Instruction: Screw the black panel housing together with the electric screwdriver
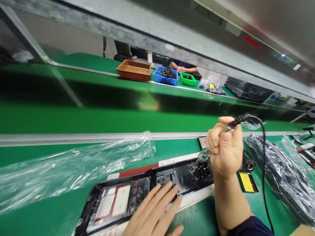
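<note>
A long black panel (192,178) with circuit parts and red buttons lies flat on the green bench in front of me. My left hand (152,213) rests flat on its near edge, fingers spread. My right hand (225,147) is raised above the panel's right end, fist closed around a corded hand tool (235,123). The tool's tip points down at the panel, and its black cable (263,157) loops off to the right.
Crumpled clear plastic sheet (73,167) lies at left. Plastic-wrapped black items (275,164) sit at right, beside a small yellow-labelled block (247,182). Across the belt stand a brown tray (134,69), blue bin (166,74) and green bin (187,78); another person's hands (183,68) are behind them.
</note>
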Demonstrator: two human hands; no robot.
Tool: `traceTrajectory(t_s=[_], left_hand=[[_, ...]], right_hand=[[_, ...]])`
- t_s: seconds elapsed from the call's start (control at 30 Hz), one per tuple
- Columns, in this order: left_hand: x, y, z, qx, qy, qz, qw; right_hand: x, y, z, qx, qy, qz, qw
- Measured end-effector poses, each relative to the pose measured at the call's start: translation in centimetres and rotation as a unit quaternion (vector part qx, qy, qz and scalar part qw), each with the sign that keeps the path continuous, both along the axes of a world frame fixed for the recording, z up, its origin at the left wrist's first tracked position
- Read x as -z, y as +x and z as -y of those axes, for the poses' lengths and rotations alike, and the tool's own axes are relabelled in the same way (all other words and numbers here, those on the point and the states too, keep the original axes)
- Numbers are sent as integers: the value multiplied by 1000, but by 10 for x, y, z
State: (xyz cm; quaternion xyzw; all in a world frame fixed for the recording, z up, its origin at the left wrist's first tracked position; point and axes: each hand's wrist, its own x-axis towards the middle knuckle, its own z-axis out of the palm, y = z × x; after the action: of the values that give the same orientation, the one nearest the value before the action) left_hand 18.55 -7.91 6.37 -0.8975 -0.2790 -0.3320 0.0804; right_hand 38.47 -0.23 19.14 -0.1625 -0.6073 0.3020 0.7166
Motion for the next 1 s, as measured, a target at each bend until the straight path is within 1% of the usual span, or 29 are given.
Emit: traceTrajectory(t_s=[0.07, 0.1, 0.2, 0.27, 0.33, 0.53, 0.67, 0.8, 0.93, 1.0], left_hand=[[-3, 0, -10, -7, 7, -34, 999], [-3, 0, -15, -20, 8, -44, 999], [1, 1, -21, -36, 0, -75, 997], [4, 2, -21, -38, -7, -77, 996], [4, 4, -21, -36, -16, -68, 997], [-6, 7, -22, -7, -48, -48, 998], [-8, 6, -22, -4, -59, -39, 997], [-8, 4, -22, 4, -75, -52, 996], [-5, 2, -22, 11, -87, -76, 993], [-6, 1, -21, 12, -82, -78, 993]], right_hand=[[-3, 1, 2, 5, -2, 7, 1000], [-4, 1, 3, 7, -2, 11, 1000], [-6, 2, 5, 11, 0, 23, 1000], [-7, 2, 6, 16, 1, 29, 999], [-7, 1, 6, 22, 1, 32, 999], [-10, -1, 8, 36, -3, 35, 999], [-12, -1, 8, 34, -3, 31, 999], [-14, -1, 10, 27, 5, 24, 999], [-16, -1, 10, 43, -23, 19, 999], [-16, -1, 8, 47, -21, 22, 998]])
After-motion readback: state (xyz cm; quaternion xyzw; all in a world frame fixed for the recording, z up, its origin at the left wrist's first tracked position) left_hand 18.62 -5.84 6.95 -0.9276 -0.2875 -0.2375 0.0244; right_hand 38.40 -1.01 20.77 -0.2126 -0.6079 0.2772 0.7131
